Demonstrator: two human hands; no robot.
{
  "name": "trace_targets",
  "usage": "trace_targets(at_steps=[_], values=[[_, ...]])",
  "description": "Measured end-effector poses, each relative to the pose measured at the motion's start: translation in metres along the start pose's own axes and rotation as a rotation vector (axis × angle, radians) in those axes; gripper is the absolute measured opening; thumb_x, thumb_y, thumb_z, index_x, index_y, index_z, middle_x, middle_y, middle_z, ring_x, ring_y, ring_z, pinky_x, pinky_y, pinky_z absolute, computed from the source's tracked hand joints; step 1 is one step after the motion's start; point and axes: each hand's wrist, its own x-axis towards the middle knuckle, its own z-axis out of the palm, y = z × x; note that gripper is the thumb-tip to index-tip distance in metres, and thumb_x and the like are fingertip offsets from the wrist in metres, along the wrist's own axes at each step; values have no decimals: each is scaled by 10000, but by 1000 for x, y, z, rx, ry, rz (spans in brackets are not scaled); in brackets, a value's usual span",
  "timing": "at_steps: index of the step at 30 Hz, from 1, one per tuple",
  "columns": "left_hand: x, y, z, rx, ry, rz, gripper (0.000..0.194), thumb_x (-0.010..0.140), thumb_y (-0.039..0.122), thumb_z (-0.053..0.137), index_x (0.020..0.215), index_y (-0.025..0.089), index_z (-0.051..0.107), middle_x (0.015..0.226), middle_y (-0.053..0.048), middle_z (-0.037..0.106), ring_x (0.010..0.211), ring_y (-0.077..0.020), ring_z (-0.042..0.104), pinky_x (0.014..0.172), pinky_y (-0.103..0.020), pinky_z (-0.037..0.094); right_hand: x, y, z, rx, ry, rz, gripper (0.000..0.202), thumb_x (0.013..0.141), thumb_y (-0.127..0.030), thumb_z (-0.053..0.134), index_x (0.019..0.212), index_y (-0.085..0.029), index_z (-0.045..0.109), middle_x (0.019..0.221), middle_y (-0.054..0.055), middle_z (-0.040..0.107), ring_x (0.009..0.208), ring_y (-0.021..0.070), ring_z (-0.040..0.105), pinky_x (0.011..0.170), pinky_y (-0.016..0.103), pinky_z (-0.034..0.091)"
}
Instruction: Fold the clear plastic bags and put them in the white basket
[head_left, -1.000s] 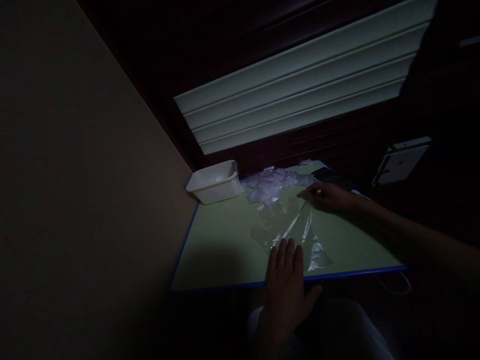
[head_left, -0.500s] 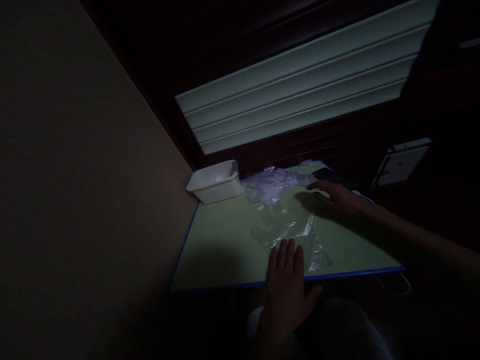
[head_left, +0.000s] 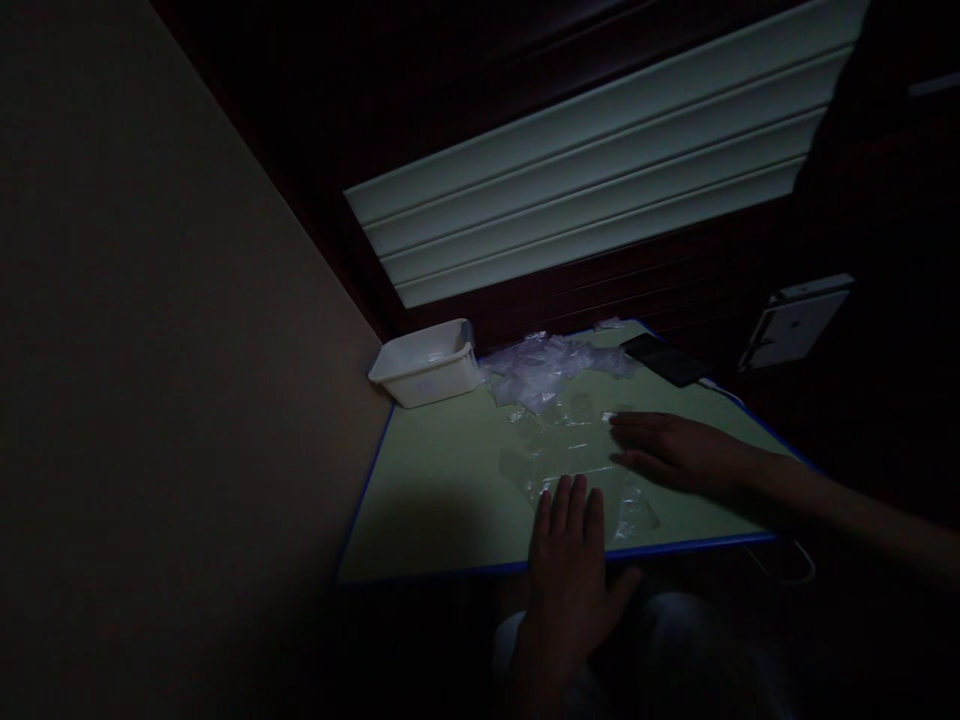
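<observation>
I had the film (head_left: pixel 574 450) lying flat on the surface (head_left: pixel 420 490), between my hands, its near edge under the fingertips of my left hand (head_left: pixel 568 570). Those fingers were slightly spread, pinching nothing; the right hand's (head_left: pixel 675 450) were stretched out close together, thumb apart, beside the film's right side. In my judgement, the film could slip or crease if the left palm slid, and such clear stuff in dim light made its edges easy to miss; a wide sweep of the right arm could knock the phone (head_left: pixel 664 360). I counted two hands, one phone, one tub (head_left: pixel 425 385) and one pile (head_left: pixel 536 370) of plastic; its pieces, and the film's layers, I could not count.
</observation>
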Motion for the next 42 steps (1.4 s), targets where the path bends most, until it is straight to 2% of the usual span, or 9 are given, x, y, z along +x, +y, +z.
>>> trace_targets(at_steps=[6,13,17,22,24,27,31,37,42], values=[[0,-1,2,67,6,6,797,895,635,391,1528,185,213,1618,-61,107,1491,-285,68,1206,-523,198,13,22,2,-33,11,53,499,961,-490,419,1264,-147,620,1415,166,533,1328,334,466,1098,491,389],[0,-1,1,59,16,8,777,898,610,410,1528,197,220,1617,-68,129,1488,-295,92,1200,-535,194,19,42,7,-93,47,26,478,944,-491,451,1266,-174,607,1418,151,531,1347,353,431,1110,546,346],[-1,0,-1,55,19,16,760,890,617,430,1526,255,225,1622,-50,100,1488,-307,83,1191,-548,210,26,32,6,-129,118,30,518,950,-459,442,1351,-144,531,1477,179,452,1389,362,363,1122,552,322],[-1,0,-2,11,17,20,756,867,651,448,1515,316,248,1624,-43,88,1486,-324,75,1184,-574,200,49,-1,13,-114,110,-3,606,954,-491,424,1437,-125,435,1545,175,345,1426,361,290,1141,539,300],[-1,-1,-3,-11,8,27,764,861,664,447,1515,320,250,1624,-52,87,1485,-336,72,1180,-587,196,59,-14,21,-88,63,-93,622,961,-490,413,1461,-121,403,1553,172,326,1441,356,253,1150,542,280],[0,0,-4,-24,-13,26,798,848,682,454,1522,322,223,1622,-69,97,1483,-341,83,1174,-596,196,69,-27,35,-30,2,-246,595,981,-476,389,1500,-189,346,1576,120,286,1455,324,219,1161,544,256],[-1,1,-5,-19,-40,14,845,822,693,496,1524,327,199,1624,-72,77,1483,-342,82,1175,-598,179,71,-22,51,12,-76,-288,583,995,-467,363,1521,-222,299,1581,99,272,1459,306,200,1167,553,241],[-2,4,-12,-28,-53,24,804,859,638,489,1525,300,191,1624,-81,33,1486,-335,29,1183,-592,149,72,1,54,11,-42,-257,598,995,-442,367,1534,-206,258,1580,114,258,1456,313,193,1160,561,256],[0,4,-15,-80,-81,29,818,858,666,464,1525,282,190,1619,-102,3,1485,-317,-28,1195,-573,113,74,5,55,-31,-35,-245,600,992,-428,368,1525,-164,286,1562,151,289,1449,313,222,1154,550,277]])
